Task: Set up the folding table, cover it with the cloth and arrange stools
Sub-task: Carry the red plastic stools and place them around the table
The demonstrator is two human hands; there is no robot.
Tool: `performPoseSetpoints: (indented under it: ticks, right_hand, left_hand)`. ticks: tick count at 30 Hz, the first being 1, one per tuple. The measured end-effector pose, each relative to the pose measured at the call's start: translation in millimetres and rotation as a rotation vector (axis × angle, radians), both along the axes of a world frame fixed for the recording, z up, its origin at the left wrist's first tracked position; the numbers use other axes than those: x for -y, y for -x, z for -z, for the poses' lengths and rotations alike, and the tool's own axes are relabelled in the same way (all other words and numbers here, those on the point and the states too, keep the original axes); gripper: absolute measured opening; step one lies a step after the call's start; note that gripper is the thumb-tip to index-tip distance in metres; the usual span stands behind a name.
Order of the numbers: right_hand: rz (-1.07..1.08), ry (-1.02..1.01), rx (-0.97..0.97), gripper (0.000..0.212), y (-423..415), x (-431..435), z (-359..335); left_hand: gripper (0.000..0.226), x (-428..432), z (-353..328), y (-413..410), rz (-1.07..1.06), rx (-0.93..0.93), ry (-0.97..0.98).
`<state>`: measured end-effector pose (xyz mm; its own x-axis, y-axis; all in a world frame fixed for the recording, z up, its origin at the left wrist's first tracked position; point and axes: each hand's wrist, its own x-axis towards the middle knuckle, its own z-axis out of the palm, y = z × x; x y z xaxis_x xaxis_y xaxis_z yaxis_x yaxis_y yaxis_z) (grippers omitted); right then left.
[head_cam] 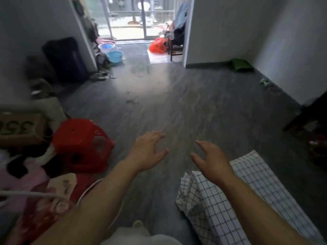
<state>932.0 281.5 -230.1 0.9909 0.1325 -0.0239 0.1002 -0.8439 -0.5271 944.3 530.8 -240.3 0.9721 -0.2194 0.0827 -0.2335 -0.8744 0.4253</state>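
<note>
Both hands, left (146,151) and right (210,160), hover spread and empty over bare floor (177,106) between red stool (83,142) and checked cloth (238,191).

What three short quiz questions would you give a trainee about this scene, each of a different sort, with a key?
1. True or false: the red stool is to the left of the left hand, and no hand touches it.
2. Where is the checked cloth? A: on top of the stool. B: at the lower right, under the arm of the right hand. C: held in the left hand.
3. Fill in: both hands are ___ and hold nothing.

Key: 1 true; 2 B; 3 open.
</note>
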Motion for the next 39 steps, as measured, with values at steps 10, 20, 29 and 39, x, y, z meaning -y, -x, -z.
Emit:
performPoseSetpoints:
  ticks: [10,20,29,39]
  right_hand:
    - [-0.431,0.097,0.029,0.059,-2.3,-190.2,0.1]
    - [-0.643,0.172,0.043,0.059,-16.4,-308.0,9.8]
    - [-0.676,0.138,-0.029,0.059,-131.8,-313.6,48.4]
    - [-0.788,0.188,-0.066,0.058,-267.3,-374.7,53.8]
  left_hand:
    - [0.074,-191.6,13.3,117.3,-0.544,-0.048,0.074]
    - [0.071,-280.9,30.8,150.9,-0.749,-0.068,0.074]
    - [0.070,-283.1,56.0,48.3,-0.848,-0.171,0.075]
    - [0.063,-312.8,65.6,-56.2,-1.035,-0.209,0.077]
